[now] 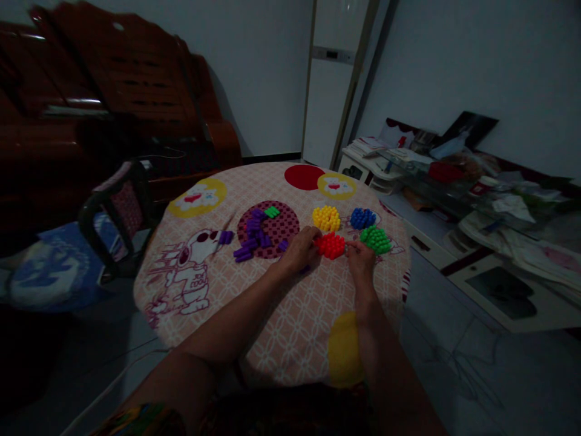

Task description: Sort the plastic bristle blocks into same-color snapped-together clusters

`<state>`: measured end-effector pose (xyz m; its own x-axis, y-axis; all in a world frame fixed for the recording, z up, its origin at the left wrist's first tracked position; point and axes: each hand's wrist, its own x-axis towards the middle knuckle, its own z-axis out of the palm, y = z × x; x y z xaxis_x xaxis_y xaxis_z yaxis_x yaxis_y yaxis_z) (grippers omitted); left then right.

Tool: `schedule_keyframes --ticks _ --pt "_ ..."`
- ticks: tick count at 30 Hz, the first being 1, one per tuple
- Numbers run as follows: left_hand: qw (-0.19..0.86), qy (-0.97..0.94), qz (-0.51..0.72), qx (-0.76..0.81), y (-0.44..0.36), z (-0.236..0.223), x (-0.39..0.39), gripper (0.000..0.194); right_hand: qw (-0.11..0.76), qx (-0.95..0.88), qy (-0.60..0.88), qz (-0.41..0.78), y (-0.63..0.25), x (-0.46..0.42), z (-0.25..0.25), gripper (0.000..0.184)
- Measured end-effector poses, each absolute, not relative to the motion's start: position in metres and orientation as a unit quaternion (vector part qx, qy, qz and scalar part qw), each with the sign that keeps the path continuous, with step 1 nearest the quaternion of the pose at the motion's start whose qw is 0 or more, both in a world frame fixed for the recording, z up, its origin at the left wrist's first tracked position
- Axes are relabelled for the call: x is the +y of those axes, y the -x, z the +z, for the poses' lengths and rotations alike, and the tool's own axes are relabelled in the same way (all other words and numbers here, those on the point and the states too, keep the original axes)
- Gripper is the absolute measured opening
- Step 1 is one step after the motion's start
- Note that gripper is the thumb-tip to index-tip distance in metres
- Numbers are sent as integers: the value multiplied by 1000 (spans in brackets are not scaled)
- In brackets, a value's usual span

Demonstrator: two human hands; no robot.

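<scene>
Between my two hands on the round table lies a red cluster of small, knobby plastic pieces (331, 245). My left hand (299, 249) is closed at its left edge, with the fingers bent against the red pieces. At the opposite edge, my right hand (362, 259) pinches with thumb and forefinger; the exact contact is too small to make out. Just behind are a yellow cluster (325, 218) and a blue cluster (362, 218). A green cluster (376, 240) sits right beside my right hand. Loose purple pieces (256, 233) lie left of my left hand, a few partly hidden by it.
A small green piece group (272, 212) lies by the purple ones on the patterned tablecloth (272, 315). A chair (122, 218) stands at the table's left, a wooden sofa (136, 91) behind it. A cluttered low cabinet (490, 278) stands on the right.
</scene>
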<state>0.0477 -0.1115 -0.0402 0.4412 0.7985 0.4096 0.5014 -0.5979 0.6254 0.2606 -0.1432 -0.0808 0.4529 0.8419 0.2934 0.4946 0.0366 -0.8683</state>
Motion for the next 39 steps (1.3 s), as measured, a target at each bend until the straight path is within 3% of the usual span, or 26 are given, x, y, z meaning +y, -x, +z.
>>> schedule_keyframes --ticks 4,13,21,25,34,39 --pt "232 -809 346 415 -48 -43 -108 46 526 -492 673 167 -260 -144 -78 35" --pt "243 -801 340 428 -43 -48 -108 52 528 -481 679 172 -260 -143 -76 36" --pt "56 -745 381 545 23 -31 -81 38 523 -489 679 163 -260 -143 -78 40" --pt "19 -667 389 635 69 -23 -67 35 524 -485 679 172 -261 -142 -81 41" --pt "45 -695 272 664 76 -15 -35 47 518 -492 681 159 -261 -143 -82 41" --pt "39 -760 115 639 48 -11 -9 53 517 -484 686 169 -260 -143 -79 40"
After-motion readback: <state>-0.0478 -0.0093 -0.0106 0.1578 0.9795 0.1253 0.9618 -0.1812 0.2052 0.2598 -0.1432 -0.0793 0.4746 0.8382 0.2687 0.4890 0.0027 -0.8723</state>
